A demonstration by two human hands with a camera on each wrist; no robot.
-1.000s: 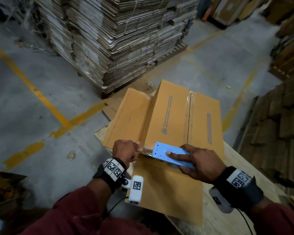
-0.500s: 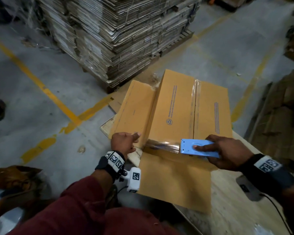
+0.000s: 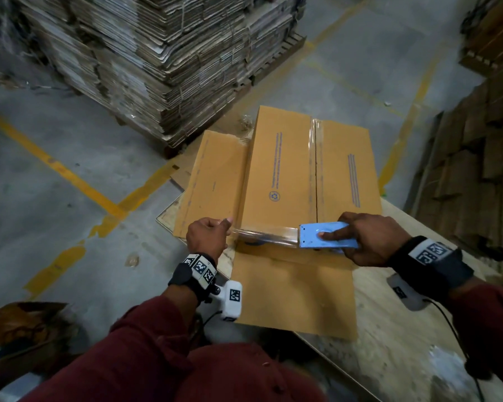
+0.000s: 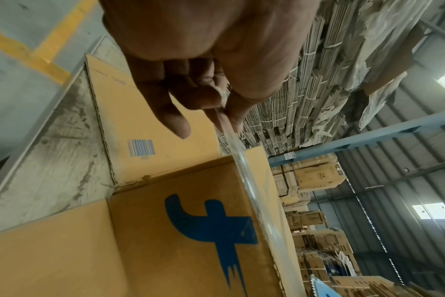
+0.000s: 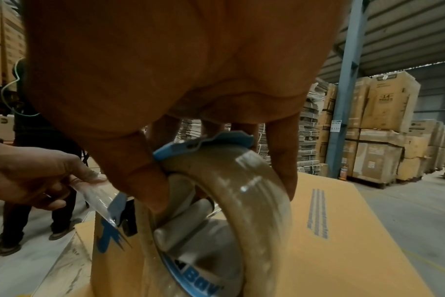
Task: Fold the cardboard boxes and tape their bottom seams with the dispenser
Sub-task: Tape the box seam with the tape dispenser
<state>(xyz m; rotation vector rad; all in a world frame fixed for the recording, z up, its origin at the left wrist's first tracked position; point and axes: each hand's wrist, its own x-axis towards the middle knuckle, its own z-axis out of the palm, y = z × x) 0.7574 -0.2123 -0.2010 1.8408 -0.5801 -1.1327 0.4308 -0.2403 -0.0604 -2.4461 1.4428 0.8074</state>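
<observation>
A brown cardboard box (image 3: 276, 169) stands bottom-up on a wooden table (image 3: 389, 352), its side flaps spread flat. Clear tape runs down its centre seam (image 3: 314, 166). My left hand (image 3: 206, 236) pinches the free end of a clear tape strip (image 3: 266, 235) at the box's near left corner; the left wrist view shows thumb and finger on the tape strip (image 4: 238, 158). My right hand (image 3: 369, 239) grips the blue tape dispenser (image 3: 324, 237) at the box's near edge. The tape roll (image 5: 241, 193) sits under my fingers, and the strip spans between both hands.
A tall pallet stack of flattened cardboard (image 3: 163, 59) rises beyond the table on the left. More cardboard piles (image 3: 476, 158) stand to the right. Yellow floor lines (image 3: 70, 181) cross the concrete. Another person's legs (image 5: 26, 201) stand beside the table.
My right hand has pulled the dispenser rightwards along the box's near edge, drawing out a longer strip. The left hand has kept its pinch on the tape end at the left corner.
</observation>
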